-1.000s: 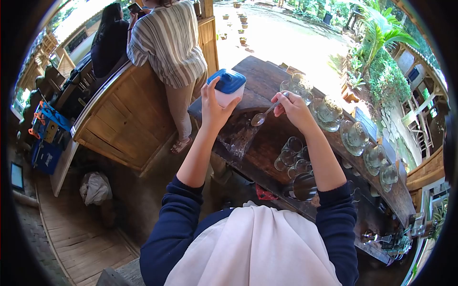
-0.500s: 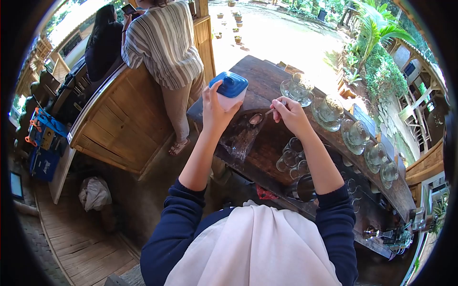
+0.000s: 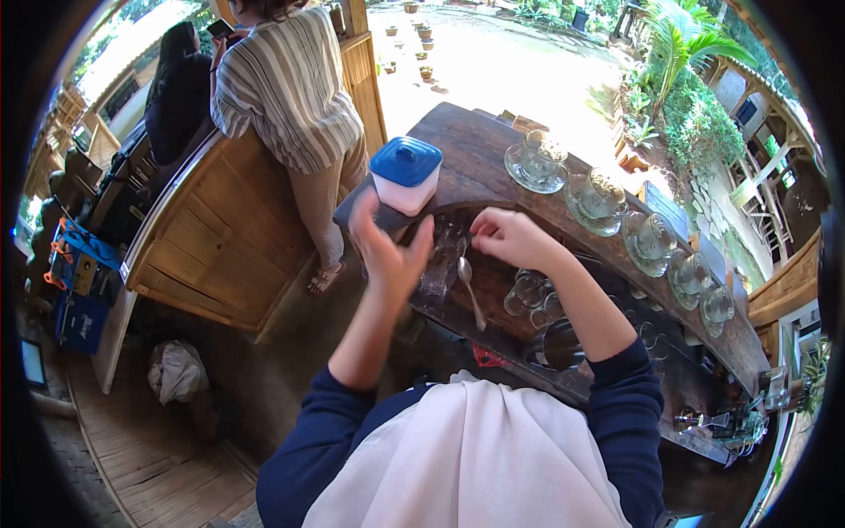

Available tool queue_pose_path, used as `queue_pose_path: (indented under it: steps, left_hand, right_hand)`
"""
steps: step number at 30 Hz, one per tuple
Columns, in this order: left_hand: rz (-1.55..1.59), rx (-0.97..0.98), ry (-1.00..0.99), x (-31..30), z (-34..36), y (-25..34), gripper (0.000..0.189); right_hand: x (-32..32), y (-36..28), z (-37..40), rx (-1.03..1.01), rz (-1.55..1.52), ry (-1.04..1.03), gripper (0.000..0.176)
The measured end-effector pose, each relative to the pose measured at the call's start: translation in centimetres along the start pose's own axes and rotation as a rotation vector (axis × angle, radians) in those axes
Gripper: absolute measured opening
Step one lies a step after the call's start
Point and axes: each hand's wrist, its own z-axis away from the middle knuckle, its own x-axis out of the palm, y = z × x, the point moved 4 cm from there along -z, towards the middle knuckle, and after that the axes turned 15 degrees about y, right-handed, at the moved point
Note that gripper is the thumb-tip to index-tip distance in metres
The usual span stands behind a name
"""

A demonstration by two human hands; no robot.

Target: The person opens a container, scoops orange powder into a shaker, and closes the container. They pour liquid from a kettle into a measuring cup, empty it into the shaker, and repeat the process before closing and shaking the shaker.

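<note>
A white tub with a blue lid (image 3: 405, 180) stands on the near left end of the wooden counter. Just below it, my left hand (image 3: 387, 251) is open, thumb and fingers spread, slightly blurred. My right hand (image 3: 510, 238) has its fingers bent together in a loose pinch; I cannot tell whether anything is between the fingertips. They are right above a crumpled clear plastic bag (image 3: 437, 271) that hangs over the dark shelf. A metal spoon (image 3: 468, 286) is below the right hand, apart from it, bowl up and handle towards me.
Along the counter (image 3: 475, 145) several glass cups on saucers (image 3: 537, 163) run to the right. Glasses (image 3: 534, 295) stand on the shelf underneath. A person in a striped shirt (image 3: 286, 92) leans on a wooden partition (image 3: 211, 229) at left, beside another person in black (image 3: 176, 101).
My left hand has let go of the tub, which now rests on the counter. My right hand has released the spoon and moved slightly left and down.
</note>
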Motion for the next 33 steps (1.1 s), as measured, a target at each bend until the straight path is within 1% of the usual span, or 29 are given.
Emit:
queue_pose_path:
  steps: [1, 2, 3, 4, 5, 6, 7, 8, 10, 12, 14, 16, 17, 19, 21, 22, 24, 25, 27, 28, 29, 31, 32, 33]
  left_hand:
    - [0.116, -0.001, -0.045, -1.2, 2.9, 1.7, 0.071]
    - [0.188, -0.061, -0.231, -2.1, 6.1, 3.3, 0.065]
    - [0.094, 0.006, -0.512, -2.4, 8.0, 5.7, 0.057]
    - [0.062, -0.014, -0.647, -2.4, 11.1, 5.7, 0.053]
    - [-0.028, 0.023, -0.752, -2.2, 13.4, 5.4, 0.052]
    - [-0.040, 0.066, -0.778, -2.1, 14.4, 5.3, 0.049]
    - [-0.050, 0.111, -0.800, -1.8, 15.2, 5.0, 0.046]
    - [-0.046, 0.110, -0.802, -1.8, 15.9, 4.6, 0.046]
    - [-0.051, 0.126, -0.833, -1.9, 16.3, 4.4, 0.040]
    - [-0.064, 0.131, -0.825, -1.9, 16.5, 4.3, 0.037]
    - [-0.070, 0.146, -0.819, -1.8, 16.5, 4.4, 0.033]
    - [-0.126, 0.104, -0.808, -1.6, 16.1, 4.7, 0.027]
    - [-0.123, 0.106, -0.810, -1.5, 16.1, 4.8, 0.027]
    - [-0.159, 0.037, -0.853, -1.2, 16.2, 4.2, 0.022]
    - [-0.148, 0.018, -0.849, -1.1, 16.4, 3.7, 0.021]
    - [-0.135, -0.003, -0.847, -1.1, 16.4, 3.7, 0.021]
    - [-0.136, -0.009, -0.849, -1.0, 16.3, 3.7, 0.019]
    - [-0.139, -0.017, -0.852, -1.1, 16.2, 3.6, 0.018]
    - [-0.144, -0.043, -0.853, -0.9, 16.2, 3.5, 0.017]
    - [-0.147, -0.073, -0.853, -0.9, 16.3, 3.5, 0.016]
    - [-0.151, -0.074, -0.851, -0.9, 16.4, 3.6, 0.016]
    - [-0.161, -0.100, -0.831, -0.8, 16.2, 3.7, 0.015]
    - [-0.167, -0.103, -0.827, -0.9, 16.2, 3.6, 0.015]
    - [-0.155, -0.106, -0.823, -0.9, 16.3, 3.6, 0.016]
  right_hand:
    - [0.6, 0.4, 0.3, -0.050, 0.218, -0.146, 0.025]
    - [1.1, 1.5, 0.4, 0.035, 0.305, -0.270, 0.030]
    - [1.4, 2.3, 0.2, 0.042, 0.301, -0.269, 0.030]
    - [1.8, 3.1, 0.1, 0.000, 0.331, -0.285, 0.029]
    - [1.9, 3.6, 0.1, -0.042, 0.361, -0.300, 0.028]
    - [1.9, 3.5, 0.1, -0.013, 0.373, -0.317, 0.027]
    - [1.7, 3.3, 0.1, -0.008, 0.375, -0.312, 0.027]
    - [1.5, 3.0, 0.1, -0.008, 0.350, -0.303, 0.026]
    - [1.4, 2.6, 0.3, -0.005, 0.321, -0.299, 0.025]
    - [1.0, 2.2, 0.3, -0.050, 0.259, -0.222, 0.024]
    - [0.7, 1.8, 0.6, -0.024, 0.231, -0.229, 0.025]
    - [0.6, 1.9, 0.8, 0.003, 0.206, -0.236, 0.025]
    - [0.6, 2.1, 0.8, -0.005, 0.218, -0.247, 0.025]
    - [0.7, 2.3, 0.6, -0.018, 0.229, -0.256, 0.025]
    - [1.4, 3.1, 0.2, 0.066, 0.371, -0.341, 0.028]
    - [1.9, 3.8, -0.1, 0.065, 0.371, -0.339, 0.028]
    - [3.4, 6.3, -1.0, -0.008, 0.602, -0.360, 0.028]
    - [4.1, 7.2, -1.4, -0.009, 0.600, -0.358, 0.028]
    - [5.4, 8.5, -1.8, -0.035, 0.871, -0.500, 0.024]
    - [6.0, 8.6, -1.9, -0.085, 1.029, -0.608, 0.019]
    - [6.1, 8.6, -2.0, -0.088, 1.028, -0.609, 0.019]
    - [6.8, 9.4, -2.1, -0.142, 1.038, -0.739, 0.015]
    - [7.3, 10.4, -2.3, -0.135, 0.974, -0.727, 0.017]
    - [7.5, 11.1, -2.4, -0.141, 0.974, -0.732, 0.017]
